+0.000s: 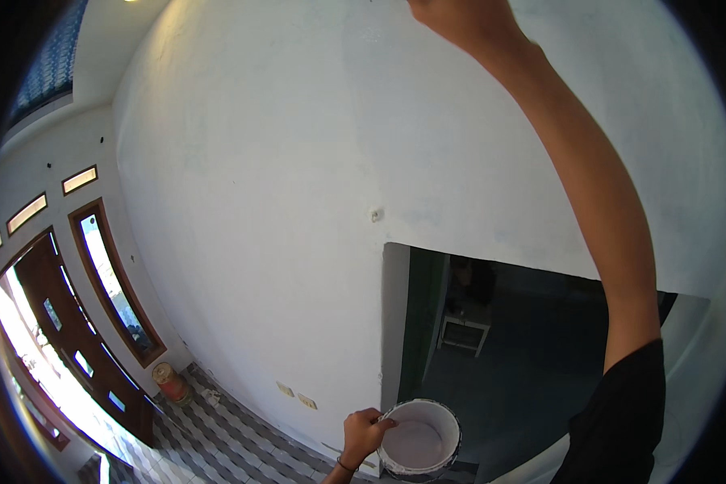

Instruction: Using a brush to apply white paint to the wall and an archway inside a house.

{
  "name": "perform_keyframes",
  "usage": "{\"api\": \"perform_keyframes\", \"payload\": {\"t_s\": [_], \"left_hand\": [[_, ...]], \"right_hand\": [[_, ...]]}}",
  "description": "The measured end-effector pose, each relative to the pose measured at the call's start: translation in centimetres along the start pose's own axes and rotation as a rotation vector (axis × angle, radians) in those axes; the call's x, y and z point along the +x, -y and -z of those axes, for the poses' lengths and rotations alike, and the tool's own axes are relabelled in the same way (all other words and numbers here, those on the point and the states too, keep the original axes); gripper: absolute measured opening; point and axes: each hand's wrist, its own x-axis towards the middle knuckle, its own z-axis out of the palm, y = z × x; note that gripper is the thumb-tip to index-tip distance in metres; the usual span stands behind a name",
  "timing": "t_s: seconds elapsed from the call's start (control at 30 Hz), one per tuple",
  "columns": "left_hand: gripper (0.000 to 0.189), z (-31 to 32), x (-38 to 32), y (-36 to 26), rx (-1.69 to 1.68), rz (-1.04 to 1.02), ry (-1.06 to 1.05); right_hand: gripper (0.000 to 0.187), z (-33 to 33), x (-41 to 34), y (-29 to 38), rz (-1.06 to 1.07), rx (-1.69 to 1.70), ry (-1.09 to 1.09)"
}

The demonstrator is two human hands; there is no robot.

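My left hand [363, 432] grips the rim of a white paint bucket [452, 444], with its thumb hooked over the edge. Pale whitish paint [412, 446] lies inside, and dried paint coats the rim. High overhead, my right hand [466, 21] reaches up against the white wall [266, 199]. The top of the picture cuts off its fingers, so whatever it holds is hidden. A slightly greyer band of wall shows just left of that hand. Below it, a small chipped hole [375, 215] marks the surface.
An opening [520, 327] in the wall leads to a dark room, where a small table [463, 333] stands. Two sockets or switches [296, 395] sit low on the wall. To the left are a red container [170, 382], an open brown door [75, 327] and patterned floor tiles [242, 432].
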Motion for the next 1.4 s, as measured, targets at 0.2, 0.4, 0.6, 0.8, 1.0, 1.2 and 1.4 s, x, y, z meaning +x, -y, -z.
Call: {"api": "perform_keyframes", "payload": {"t_s": [0.2,0.4,0.6,0.8,1.0,1.2,1.4], "left_hand": [[0.032,2.2,-3.0,1.4,-0.077,0.107,-0.162],[0.02,3.8,-5.3,3.7,-0.22,-0.004,-0.33],[0.026,5.4,-6.6,4.1,-0.13,0.14,-0.395],[0.03,5.2,-4.5,2.5,-0.014,0.165,-0.364],[0.029,3.2,-3.3,2.1,-0.127,0.094,-0.204],[0.033,1.0,-4.0,3.0,-0.141,0.148,-0.121],[0.034,-0.7,-4.0,3.7,-0.045,0.169,-0.149]], "right_hand": [[0.012,-9.6,10.1,-5.3,0.144,-0.2,-0.011],[0.014,-15.7,10.0,-8.5,0.145,-0.338,-0.013],[0.017,-11.0,2.2,0.9,0.262,-0.421,0.158],[0.003,-4.8,-3.8,7.6,0.179,-0.277,0.459],[0.005,1.7,-10.4,13.5,-0.002,-0.179,0.647],[0.03,7.7,-18.2,15.2,-0.221,0.226,0.38],[0.031,12.1,-25.6,19.0,-0.705,0.613,0.261]]}}
